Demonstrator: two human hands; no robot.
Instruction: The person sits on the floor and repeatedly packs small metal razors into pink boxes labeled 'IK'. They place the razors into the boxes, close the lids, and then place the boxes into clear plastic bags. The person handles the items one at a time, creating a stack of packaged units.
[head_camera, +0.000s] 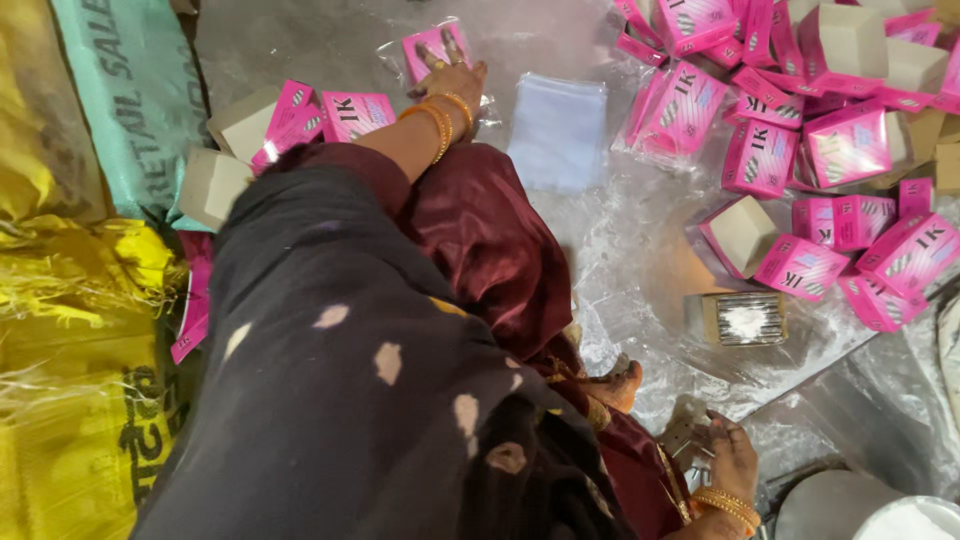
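Observation:
My left hand (452, 82), with gold bangles at the wrist, reaches far forward and lies on a pink box (432, 46) wrapped in a clear plastic bag, fingers pressed over it. Beside that arm, several more pink boxes (352, 114) and plain cardboard cartons (212, 184) lie on the floor. My right hand (733, 458), also with bangles, rests at the lower right on a crinkled clear plastic sheet (640, 250), fingers spread and holding nothing. A dark spotted shawl and maroon cloth cover my lap and hide most of both arms.
A heap of pink boxes (790, 110) fills the upper right. A stack of clear bags (556, 130) lies in the upper middle. An open carton of silvery items (740, 318) sits at the right. Yellow and teal sacks (70, 300) line the left. A white round lid (870, 512) is at the bottom right.

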